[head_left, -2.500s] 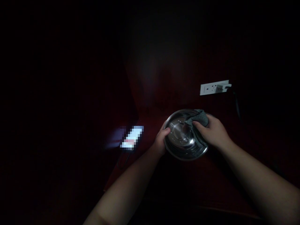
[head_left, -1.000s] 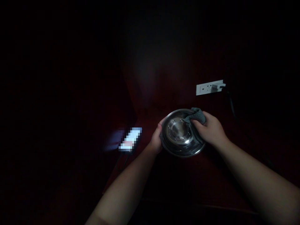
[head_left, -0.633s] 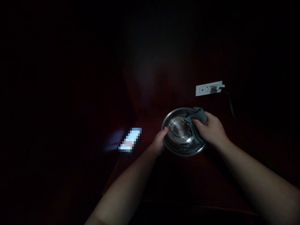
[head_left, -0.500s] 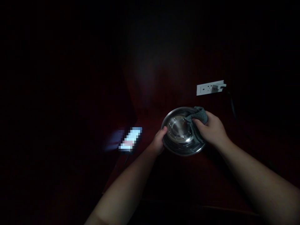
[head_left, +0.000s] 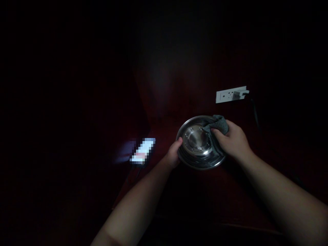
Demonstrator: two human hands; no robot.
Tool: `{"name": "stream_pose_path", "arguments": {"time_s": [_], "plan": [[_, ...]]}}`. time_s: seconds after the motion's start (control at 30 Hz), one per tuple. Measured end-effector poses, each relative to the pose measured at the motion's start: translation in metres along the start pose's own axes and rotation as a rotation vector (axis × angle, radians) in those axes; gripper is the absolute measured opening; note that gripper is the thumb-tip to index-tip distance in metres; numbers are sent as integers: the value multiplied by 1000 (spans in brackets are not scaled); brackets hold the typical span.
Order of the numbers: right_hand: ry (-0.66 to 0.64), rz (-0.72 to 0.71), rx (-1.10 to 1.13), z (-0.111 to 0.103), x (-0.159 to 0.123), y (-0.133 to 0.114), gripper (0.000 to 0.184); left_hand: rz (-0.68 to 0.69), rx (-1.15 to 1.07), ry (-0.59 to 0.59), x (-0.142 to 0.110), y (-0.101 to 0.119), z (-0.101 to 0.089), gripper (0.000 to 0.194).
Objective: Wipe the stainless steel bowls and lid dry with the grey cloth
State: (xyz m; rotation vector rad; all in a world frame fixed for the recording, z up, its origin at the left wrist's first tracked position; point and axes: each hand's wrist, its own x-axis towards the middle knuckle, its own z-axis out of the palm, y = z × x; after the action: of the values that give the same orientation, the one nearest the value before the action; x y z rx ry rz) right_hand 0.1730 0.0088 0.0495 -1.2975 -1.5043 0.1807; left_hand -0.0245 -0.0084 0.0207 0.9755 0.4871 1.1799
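Note:
A shiny round steel bowl (head_left: 196,138) is tilted toward me in front of my chest, its inside showing. My left hand (head_left: 174,153) grips its left rim, the thumb over the edge and the fingers hidden beneath. In my right hand (head_left: 235,139) is a grey-green cloth (head_left: 219,125), bunched between thumb and fingers. The cloth drapes over the bowl's right rim and down its inner wall. Both hands are closed.
A lit phone (head_left: 142,151), its screen blurred out, rests left of the bowl with a cable below it. On the dark red back wall is a white socket plate (head_left: 225,96) holding a plug (head_left: 241,93); its cord hangs down. The surroundings are very dark.
Hardly anything differs: the bowl, cloth and right hand sit a few pixels farther right and higher. Both grips are the same.

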Motion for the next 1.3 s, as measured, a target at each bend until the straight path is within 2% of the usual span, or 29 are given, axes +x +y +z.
{"name": "stream_pose_path", "arguments": {"time_s": [0.3, 0.53, 0.7, 0.8, 0.97, 1.07, 1.17, 1.3], "plan": [[-7, -19, -5, -3, 0, -2, 27, -29, 48, -14, -1, 4, -7, 44], [-60, -114, -69, -5, 0, -2, 17, -103, 127, -41, -1, 11, -10, 49], [-82, -164, -63, -6, 1, -1, 13, -107, 118, -43, -1, 8, -13, 48], [-74, -147, -50, -5, 2, 2, 15, -53, 95, -20, 0, 5, -10, 48], [-53, -83, -8, -1, 2, 4, 18, 121, -22, 90, 4, 6, 0, 48], [-52, -25, 33, 1, 0, 3, 22, 156, -50, 81, 4, 6, 3, 49], [-42, 4, 60, 2, -1, 2, 23, 86, -19, 18, 2, 4, 2, 51], [-43, -22, 59, 2, -1, 3, 24, 9, 19, 13, 1, 2, 0, 49]]}}
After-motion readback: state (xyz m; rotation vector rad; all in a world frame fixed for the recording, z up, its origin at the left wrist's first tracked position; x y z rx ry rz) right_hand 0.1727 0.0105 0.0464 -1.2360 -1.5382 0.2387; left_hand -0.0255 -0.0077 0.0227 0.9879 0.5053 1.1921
